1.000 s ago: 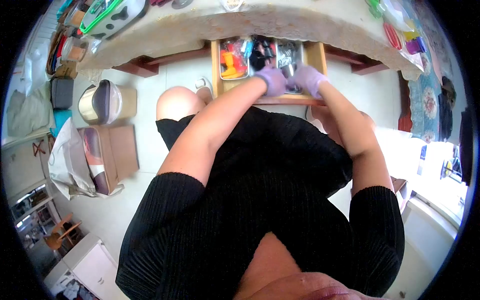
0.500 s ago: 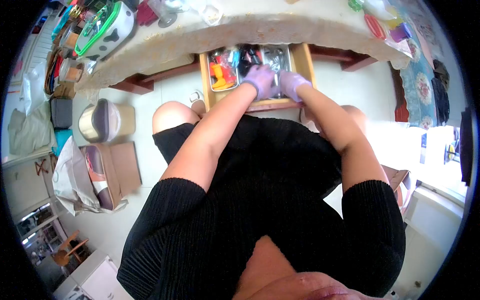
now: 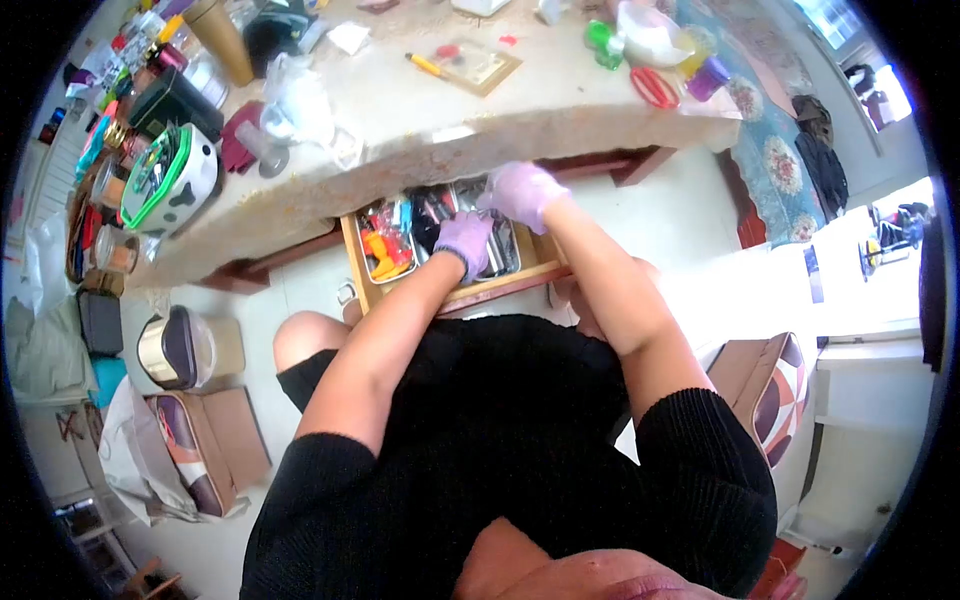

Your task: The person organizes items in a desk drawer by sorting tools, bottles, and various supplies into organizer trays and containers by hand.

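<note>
My left hand (image 3: 464,243), in a lilac glove, reaches into the open wooden drawer (image 3: 508,287). Its fingers are bent over dark and metallic items in the middle, and what they grip is hidden. My right hand (image 3: 527,195), gloved the same way, is raised over the drawer's back right part, just in front of the table edge. Its fingers are drawn together and slightly blurred; anything between them is too small to make out. At the drawer's left, a white tray (image 3: 391,278) holds orange, red and clear-wrapped things. Another tray on the right holds dark and silvery items.
On the cloth-covered table (image 3: 390,95) are red-handled scissors (image 3: 655,88), a purple cup (image 3: 709,77), a yellow pen (image 3: 426,65) and a cow-patterned container (image 3: 185,185). A bin (image 3: 190,347) and a brown box (image 3: 228,440) stand on the floor at left.
My right hand has lifted out of the drawer toward the table edge. My left hand stays inside the drawer. The view has shifted, showing more of the tabletop.
</note>
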A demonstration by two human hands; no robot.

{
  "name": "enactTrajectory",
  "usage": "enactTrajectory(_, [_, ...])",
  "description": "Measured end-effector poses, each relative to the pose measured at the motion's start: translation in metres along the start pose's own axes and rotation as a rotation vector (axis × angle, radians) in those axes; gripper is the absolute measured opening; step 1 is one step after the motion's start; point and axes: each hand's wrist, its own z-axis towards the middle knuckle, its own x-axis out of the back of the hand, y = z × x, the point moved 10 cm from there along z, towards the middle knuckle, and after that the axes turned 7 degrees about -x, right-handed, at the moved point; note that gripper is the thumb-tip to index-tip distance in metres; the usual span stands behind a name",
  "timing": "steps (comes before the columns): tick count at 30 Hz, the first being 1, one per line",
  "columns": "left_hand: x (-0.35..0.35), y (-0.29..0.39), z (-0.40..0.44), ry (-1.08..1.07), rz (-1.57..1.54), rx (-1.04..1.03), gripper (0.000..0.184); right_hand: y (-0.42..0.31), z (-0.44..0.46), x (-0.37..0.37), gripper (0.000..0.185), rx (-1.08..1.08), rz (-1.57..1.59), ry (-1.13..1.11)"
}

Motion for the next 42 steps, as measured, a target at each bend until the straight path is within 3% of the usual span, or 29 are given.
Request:
enactTrajectory(2, [0.025, 0.01, -0.014, 0.075, -0.05, -0.016, 0.042, 0.012, -0.032, 0.068, 0.041, -0.106, 0.148, 0.133])
enactTrajectory(5, [0.074, 0.04, -0.052, -0.038, 0.113, -0.109, 0.031, 0.091, -0.059, 0.139, 0.036, -0.247, 0.383, 0.624])
enactTrajectory(8, [0.117, 0.067, -0.089, -0.099, -0.073, -0.189, 0.034, 0.174, -0.061, 0.187, 0.036, -0.342, 0.544, 0.941])
enactTrajectory(11, [0.126, 0.064, -0.095, 0.053, -0.21, -0.25, 0.031, 0.212, -0.025, 0.207, 0.045, -0.445, 0.539, 1.009])
enactTrajectory(13, [0.125, 0.051, -0.087, 0.238, -0.425, -0.281, 0.027, 0.225, 0.005, 0.208, 0.058, -0.574, 0.37, 0.905])
enactTrajectory(17, [0.112, 0.039, -0.073, 0.175, -0.49, -0.332, 0.026, 0.227, 0.025, 0.198, 0.073, -0.722, 0.211, 0.794])
enactTrajectory(22, [0.123, 0.021, -0.067, 0.189, -0.71, -0.218, 0.029, 0.207, 0.0, 0.208, 0.064, -0.734, 0.302, 0.958])
enactTrajectory(24, [0.114, 0.005, -0.066, 0.319, -1.606, -0.2, 0.032, 0.144, -0.009, 0.201, 0.054, -0.144, 0.801, 0.833])
enactTrajectory(25, [0.114, -0.002, -0.066, 0.273, -1.731, -0.047, 0.044, 0.102, -0.024, 0.196, 0.051, -0.003, 0.839, 0.732])
enactTrajectory(26, [0.124, 0.0, -0.069, 0.275, -1.735, -0.049, 0.044, 0.058, -0.04, 0.188, 0.048, 0.136, 0.873, 0.63])
enactTrajectory(28, [0.133, 0.011, -0.073, 0.234, -2.35, -0.071, 0.054, -0.005, -0.048, 0.149, 0.048, 0.198, 0.944, 0.29])
enactTrajectory(30, [0.133, 0.018, -0.07, 0.189, -2.401, -0.191, 0.06, -0.05, -0.062, 0.128, 0.056, 0.383, 0.532, 0.262])
enactTrajectory(32, [0.128, 0.018, -0.072, 0.171, -2.466, -0.298, 0.062, -0.05, -0.057, 0.131, 0.053, 0.456, 0.669, 0.23])
enactTrajectory(34, [0.119, 0.008, -0.075, 0.211, -2.499, -0.219, 0.054, 0.01, -0.034, 0.177, 0.052, 0.132, 0.833, 0.432])
enactTrajectory(36, [0.112, -0.011, -0.072, 0.331, -2.597, -0.234, 0.051, 0.079, -0.014, 0.221, 0.054, -0.116, 0.443, 0.787])
enactTrajectory(37, [0.119, -0.017, -0.074, 0.403, -2.557, -0.245, 0.048, 0.114, 0.005, 0.226, 0.057, -0.267, 0.32, 0.827])
enactTrajectory(38, [0.122, -0.024, -0.075, 0.448, -2.571, -0.265, 0.045, 0.148, 0.023, 0.229, 0.059, -0.42, 0.202, 0.847])
enactTrajectory(40, [0.132, -0.036, -0.075, 0.531, -2.555, -0.253, 0.037, 0.206, 0.07, 0.219, 0.043, -0.719, -0.047, 0.64])
enactTrajectory(42, [0.14, -0.05, -0.076, 0.603, -2.522, -0.236, 0.032, 0.237, 0.105, 0.198, 0.041, -0.774, -0.195, 0.522])
